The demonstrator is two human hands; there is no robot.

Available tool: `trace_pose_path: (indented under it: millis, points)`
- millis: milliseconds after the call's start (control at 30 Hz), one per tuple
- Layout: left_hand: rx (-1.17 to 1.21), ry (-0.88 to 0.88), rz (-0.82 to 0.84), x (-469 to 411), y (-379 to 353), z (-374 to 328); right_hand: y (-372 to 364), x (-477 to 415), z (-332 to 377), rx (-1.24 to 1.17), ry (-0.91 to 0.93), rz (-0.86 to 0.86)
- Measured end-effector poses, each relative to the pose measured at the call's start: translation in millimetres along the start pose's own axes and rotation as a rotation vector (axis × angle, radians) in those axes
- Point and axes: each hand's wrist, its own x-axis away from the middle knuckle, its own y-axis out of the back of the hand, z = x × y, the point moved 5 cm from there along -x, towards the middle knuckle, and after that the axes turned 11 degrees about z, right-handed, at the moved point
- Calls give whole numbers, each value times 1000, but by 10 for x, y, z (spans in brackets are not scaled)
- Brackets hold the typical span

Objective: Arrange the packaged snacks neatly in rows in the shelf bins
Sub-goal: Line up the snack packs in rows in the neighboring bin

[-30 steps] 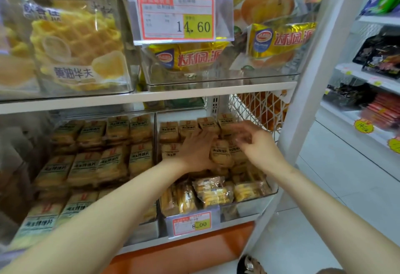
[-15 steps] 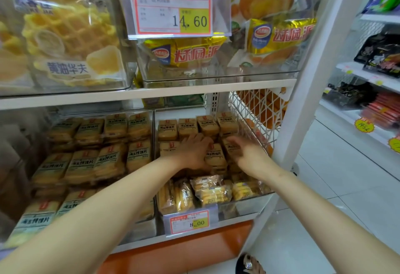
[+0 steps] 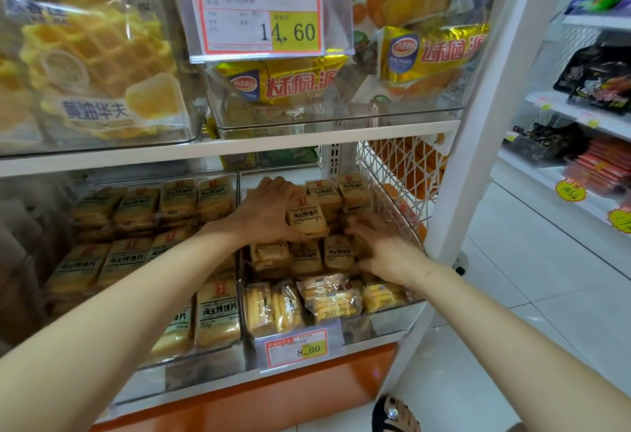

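The left hand [image 3: 266, 215] reaches into the right bin [image 3: 386, 320] on the lower shelf [image 3: 239, 148]. Its fingers [image 3: 280, 189] are curled over the far side of one pack [image 3: 306, 216], with the thumb on the near side. The hand holds the pack tilted above the stock, label facing near. The pack is at the middle of the bin, between the far row [image 3: 336, 192] and the middle row [image 3: 307, 256].

The right hand [image 3: 386, 250] is just right of the pack, low in the bin beside its right wall. Its fingers [image 3: 358, 226] are bent and slightly spread, with the tips on packs there. Whether they grip one cannot be told.

Along the near wall of the right bin, clear-wrapped snacks [image 3: 327, 298] lie at mixed angles. A price tag [image 3: 296, 348] reading 8.00 is fixed to the front of this bin.

The left bin [image 3: 205, 358] stands just beside the right bin. Its packs [image 3: 126, 261] lie label-up in rows. The left forearm crosses above its near right corner.

A white mesh basket [image 3: 403, 165] stands right of the right bin, at the far side.

The upper shelf carries waffle packs [image 3: 95, 66] on the left and gold pie packs [image 3: 433, 52] on the right. A second tag [image 3: 266, 18] there reads 14.60.
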Motion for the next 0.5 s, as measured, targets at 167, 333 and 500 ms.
trace_pose_path:
  millis: [167,333,500]
  points:
    - [89,1,-62,69,-9,67,-70,-141,3,155,-90,95]
    - [111,-13,-83,116,-3,88,-101,-243,29,252,-85,120]
    - [122,-16,-85,141,22,81,-153,-384,-12,220,-119,126]
